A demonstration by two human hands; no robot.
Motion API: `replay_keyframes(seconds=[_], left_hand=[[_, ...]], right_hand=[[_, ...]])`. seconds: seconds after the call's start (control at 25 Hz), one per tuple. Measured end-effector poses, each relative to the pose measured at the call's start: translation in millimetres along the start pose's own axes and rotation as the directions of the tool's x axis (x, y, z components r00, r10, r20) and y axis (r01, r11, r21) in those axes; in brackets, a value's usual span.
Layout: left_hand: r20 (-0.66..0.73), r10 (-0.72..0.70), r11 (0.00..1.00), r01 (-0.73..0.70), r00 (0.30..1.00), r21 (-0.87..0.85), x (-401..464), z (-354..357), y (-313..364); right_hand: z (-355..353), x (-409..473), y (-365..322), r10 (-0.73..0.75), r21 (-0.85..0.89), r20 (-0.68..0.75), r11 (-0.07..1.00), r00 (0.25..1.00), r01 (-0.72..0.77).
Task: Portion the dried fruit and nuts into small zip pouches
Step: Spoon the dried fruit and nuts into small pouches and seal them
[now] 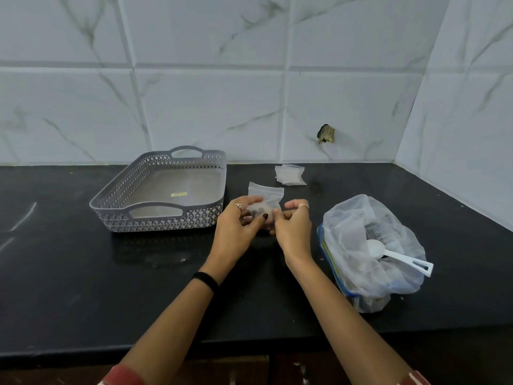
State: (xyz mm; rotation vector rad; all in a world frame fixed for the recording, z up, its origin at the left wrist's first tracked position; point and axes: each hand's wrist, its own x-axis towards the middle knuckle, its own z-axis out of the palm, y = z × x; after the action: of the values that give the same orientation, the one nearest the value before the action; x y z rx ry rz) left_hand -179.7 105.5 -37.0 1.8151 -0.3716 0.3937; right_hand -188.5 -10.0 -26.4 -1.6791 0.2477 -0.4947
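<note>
- At the far left of our counter [69, 273] stands the grey basket [158, 218]; only a yellow sticker shows on its floor.
- Just right of it, our left hand [236, 232] pinches the small pouch [265, 201] with curled fingers, thumb on its front.
- Our right hand [293, 232] grips the pouch's other side. A few dark pieces sit low inside, and its top stands up, apparently unsealed.
- Behind lie spare pouches [290, 175], flat on the counter.
- Far right, the big bag [369, 245] of fruit and nuts gapes, with the white scoop [397, 257] resting in it.
- We judge the risk thus: tip the pouch before its zip is pressed shut and the pieces spill; a stray elbow could knock the scoop out.
</note>
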Motion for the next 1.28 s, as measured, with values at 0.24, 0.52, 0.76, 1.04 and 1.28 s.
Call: replay_keyframes(seconds=[0.24, 0.52, 0.76, 1.04, 1.28], left_hand=[[-0.013, -0.016, 0.991, 0.017, 1.0, 0.13, 16, 7, -8], [0.098, -0.055, 0.888, 0.004, 0.994, 0.459, 27, 19, -18], [0.14, -0.164, 0.798, 0.048, 0.977, 0.601, 26, 22, -21], [0.104, -0.128, 0.828, 0.049, 0.986, 0.558, 21, 20, -19], [0.06, -0.061, 0.885, 0.026, 0.996, 0.465, 28, 10, -20]], right_hand=[[7, 19, 7, -0.23, -0.206, -0.042, 0.954, 0.972, 0.217], [1, 26, 14, -0.157, -0.361, -0.045, 0.923, 0.987, 0.131], [1, 27, 23, -0.096, -0.669, 0.061, 0.735, 0.993, 0.112], [-1, 25, 20, -0.134, -0.641, 0.069, 0.753, 0.989, 0.147], [13, 26, -8, -0.225, -0.497, -0.058, 0.851, 0.973, 0.167]])
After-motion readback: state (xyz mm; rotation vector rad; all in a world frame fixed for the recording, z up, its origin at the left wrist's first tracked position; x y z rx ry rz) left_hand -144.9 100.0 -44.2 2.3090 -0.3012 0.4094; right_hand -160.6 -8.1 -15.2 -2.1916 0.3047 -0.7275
